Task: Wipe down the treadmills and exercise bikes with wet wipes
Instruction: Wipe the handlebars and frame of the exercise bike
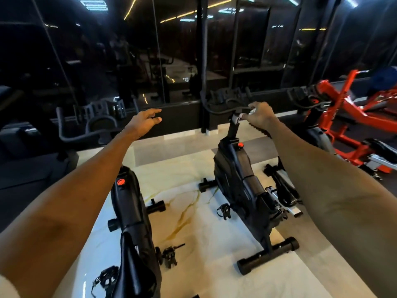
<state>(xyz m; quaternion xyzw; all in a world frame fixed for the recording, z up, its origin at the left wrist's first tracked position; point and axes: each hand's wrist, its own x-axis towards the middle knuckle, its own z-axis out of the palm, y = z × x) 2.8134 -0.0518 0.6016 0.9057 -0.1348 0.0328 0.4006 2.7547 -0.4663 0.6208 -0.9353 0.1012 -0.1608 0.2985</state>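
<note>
Reaching toward 1 o'clock, a person's right hand works at the top of the middle bike. Its grip is pinched on a small pale wipe, pressed where the handlebar meets the upright post. The left hand hangs in the air at 11 o'clock, fingers spread apart, holding nothing and touching nothing. A second bike stands close at 7 o'clock, beside the left forearm. A third bike sits at 2 o'clock, next to a red machine. All stand on a pale marble floor before a dark glass wall. The job looks to be somewhere in its middle: one bike's handlebar is under the wipe, while its frame and pedals lie lower down, well away from the hand. Nothing shows wet streaks, so which bikes are already clean cannot be told. No treadmill is plainly in view, so that part of the task seems left to do.
</note>
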